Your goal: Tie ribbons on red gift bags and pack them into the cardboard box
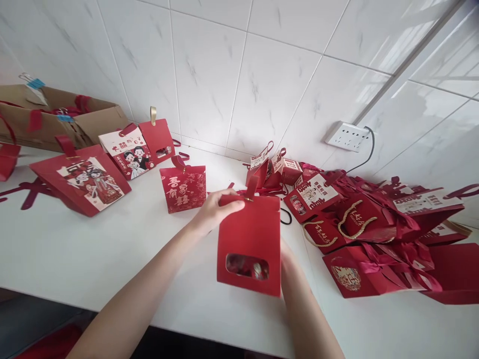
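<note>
A red gift box (pixel 249 229) with a ribbon loop on top is held up over the white table. Through the cut-out window low on its front, wrapped pieces show, blurred. My left hand (pixel 219 209) grips the box's upper left edge, thumb across the front and fingers behind. Beside the box's right edge is my right hand (pixel 286 254); its fingers are hidden behind the box. A red patterned gift box (pixel 183 189) with gold characters stands left of my left hand. Right of the held box lies a dark cord loop (pixel 286 216).
Several red gift boxes (pixel 355 219) are piled at the right. Farther left stand a box with a couple print (pixel 90 179), a white-and-red box (pixel 129 152) and a plain red box (pixel 157 140). Behind them is a cardboard carton (pixel 101 118). A power socket (pixel 347 136) sits on the tiled wall.
</note>
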`<action>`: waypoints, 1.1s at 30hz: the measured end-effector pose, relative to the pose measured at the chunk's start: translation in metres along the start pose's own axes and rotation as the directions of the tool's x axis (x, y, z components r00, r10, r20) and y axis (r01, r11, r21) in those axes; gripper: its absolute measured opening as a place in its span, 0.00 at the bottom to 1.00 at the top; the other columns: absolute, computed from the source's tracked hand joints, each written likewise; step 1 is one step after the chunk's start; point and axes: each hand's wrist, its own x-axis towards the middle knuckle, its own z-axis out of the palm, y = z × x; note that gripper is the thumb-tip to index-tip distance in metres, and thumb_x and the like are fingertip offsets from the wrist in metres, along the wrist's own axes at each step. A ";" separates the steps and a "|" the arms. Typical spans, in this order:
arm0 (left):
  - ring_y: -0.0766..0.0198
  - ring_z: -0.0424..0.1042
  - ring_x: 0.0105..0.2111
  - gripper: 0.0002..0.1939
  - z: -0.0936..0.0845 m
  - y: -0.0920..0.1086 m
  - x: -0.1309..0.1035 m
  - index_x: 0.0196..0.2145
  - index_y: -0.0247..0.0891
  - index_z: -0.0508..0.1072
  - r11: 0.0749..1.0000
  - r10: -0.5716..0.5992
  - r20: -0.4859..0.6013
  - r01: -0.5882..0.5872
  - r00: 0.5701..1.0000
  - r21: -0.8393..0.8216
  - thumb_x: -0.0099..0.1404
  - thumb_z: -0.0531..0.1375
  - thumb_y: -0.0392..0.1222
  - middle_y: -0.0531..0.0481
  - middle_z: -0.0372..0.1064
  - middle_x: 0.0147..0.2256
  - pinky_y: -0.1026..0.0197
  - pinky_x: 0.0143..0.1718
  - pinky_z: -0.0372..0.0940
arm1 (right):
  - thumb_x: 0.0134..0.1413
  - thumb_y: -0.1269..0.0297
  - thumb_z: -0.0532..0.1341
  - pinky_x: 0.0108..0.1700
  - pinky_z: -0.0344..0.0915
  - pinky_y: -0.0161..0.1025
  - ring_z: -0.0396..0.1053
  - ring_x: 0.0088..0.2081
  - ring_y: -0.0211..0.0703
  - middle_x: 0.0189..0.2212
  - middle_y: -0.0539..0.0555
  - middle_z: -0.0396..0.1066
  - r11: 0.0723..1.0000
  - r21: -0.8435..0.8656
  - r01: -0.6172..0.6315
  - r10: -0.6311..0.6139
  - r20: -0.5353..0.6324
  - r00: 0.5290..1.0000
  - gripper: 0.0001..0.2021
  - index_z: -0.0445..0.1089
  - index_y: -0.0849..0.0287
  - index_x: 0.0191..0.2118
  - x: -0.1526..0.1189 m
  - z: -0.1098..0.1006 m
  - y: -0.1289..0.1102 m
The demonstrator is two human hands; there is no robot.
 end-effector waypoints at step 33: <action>0.61 0.73 0.36 0.04 0.019 -0.024 -0.001 0.30 0.40 0.71 0.877 0.378 -0.137 -0.307 0.916 0.370 0.58 0.60 0.42 0.50 0.74 0.32 0.60 0.42 0.67 | 0.55 0.64 0.59 0.38 0.65 0.39 0.68 0.34 0.41 0.30 0.50 0.71 0.982 0.189 -0.012 0.053 -0.213 0.976 0.03 0.70 0.55 0.33 0.001 -0.002 -0.032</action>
